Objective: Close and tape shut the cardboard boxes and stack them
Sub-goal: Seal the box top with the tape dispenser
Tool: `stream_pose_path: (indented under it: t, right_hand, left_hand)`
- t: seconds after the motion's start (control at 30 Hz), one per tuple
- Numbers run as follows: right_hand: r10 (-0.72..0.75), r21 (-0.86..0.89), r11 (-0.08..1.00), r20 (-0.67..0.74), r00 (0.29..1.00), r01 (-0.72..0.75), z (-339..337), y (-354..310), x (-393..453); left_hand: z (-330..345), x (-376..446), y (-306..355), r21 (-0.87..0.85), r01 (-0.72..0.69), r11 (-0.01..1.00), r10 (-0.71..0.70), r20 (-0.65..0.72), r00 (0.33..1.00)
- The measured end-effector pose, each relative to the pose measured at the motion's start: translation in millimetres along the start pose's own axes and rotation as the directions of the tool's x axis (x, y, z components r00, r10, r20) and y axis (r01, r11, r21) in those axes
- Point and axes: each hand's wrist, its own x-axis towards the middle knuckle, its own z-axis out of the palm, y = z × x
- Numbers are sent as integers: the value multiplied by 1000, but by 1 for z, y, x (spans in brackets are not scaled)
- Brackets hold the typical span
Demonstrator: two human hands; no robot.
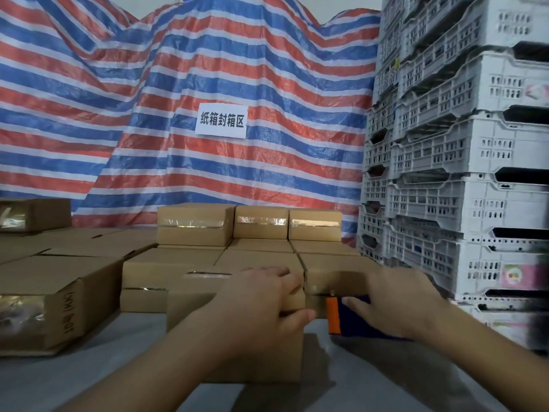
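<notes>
Head view. A cardboard box (234, 337) stands on the grey work surface (89, 382) directly in front of the person, flaps down. The left hand (261, 304) lies over its top near edge, fingers across the lid and thumb curled round the front corner, holding it steady. The right hand (398, 304) grips an orange-and-blue tape dispenser (338, 316), held against the box's right end; the picture is blurred there, so whether tape is already laid on this box cannot be told.

Behind it, rows of sealed boxes (255, 224) are stacked in at least two tiers, shiny tape showing on their fronts. To the left another taped box (53, 310) lies on its side, with more cardboard (74, 245) beyond; its state is unclear.

Judgement: a good share of the work is done. The box in hand appears mid-taping and is not yet stacked; sealing and placing it on the rows remains.

White plastic crates (460, 173) tower at right; a striped tarpaulin (178, 69) bearing a paper sign (221, 121) hangs behind.
</notes>
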Motion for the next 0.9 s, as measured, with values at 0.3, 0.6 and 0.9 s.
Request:
stream_pose_path:
  t: [0.3,0.6,0.9]
  right_hand:
    - [177,66,981,85,981,-183,32,-9,-33]
    - [202,962,205,141,969,-182,-47,-35,38]
    - [205,878,-471,200,958,-82,-40,-101,70]
  left_hand:
    - [-1,2,-1,9,-26,1000,26,-4,1000]
    - [-1,2,0,23,-43,999,43,-29,999]
    - [4,0,-3,61,-69,996,75,-101,992]
